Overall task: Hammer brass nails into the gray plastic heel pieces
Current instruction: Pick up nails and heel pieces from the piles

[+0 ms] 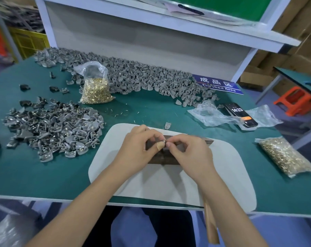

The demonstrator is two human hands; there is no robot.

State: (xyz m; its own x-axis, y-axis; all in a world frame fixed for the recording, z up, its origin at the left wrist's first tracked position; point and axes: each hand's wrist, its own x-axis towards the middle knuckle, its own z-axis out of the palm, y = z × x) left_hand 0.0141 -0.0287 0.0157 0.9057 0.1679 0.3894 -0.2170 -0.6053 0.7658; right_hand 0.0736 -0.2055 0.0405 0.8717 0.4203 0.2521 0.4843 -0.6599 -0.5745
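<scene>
Frame centre, over dark block [161, 157] on worktop [151, 107]: left hand [138, 150] and right hand [188, 152] pinch brass nail [164, 140] against small heel piece, mostly hidden. Nail likely light, slippery; grip shank. Loose heel pieces [54, 129] heaped left.

Gray heel pcs [58, 132] piled left; brass nail [164, 141] prob. pinched center.
</scene>
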